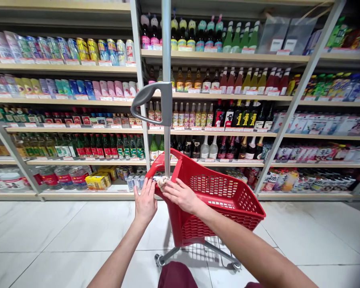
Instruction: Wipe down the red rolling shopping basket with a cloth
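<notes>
A red plastic shopping basket cart (187, 230) stands in front of me, its perforated basket extending to the right. My left hand (146, 202) rests against the red rim by the loop handle (158, 164), its fingers stretched and spread. My right hand (181, 195) lies palm down over the near rim, fingers straight and thumb apart. Its fingertips reach a small whitish bundle (162, 182), perhaps knotted cord or cloth, at the foot of the metal pole (167, 156). Whether the fingertips grip the bundle, I cannot tell. A grey loop grip (165, 104) sits higher on the pole.
Behind the cart run store shelves (225, 58) holding rows of bottles, cans (82, 49) and pouches (306, 180). Yellow boxes (98, 182) sit on the lowest left shelf. The cart's caster wheels (159, 260) rest on white tiled floor (93, 236). My knee (177, 276) is close below.
</notes>
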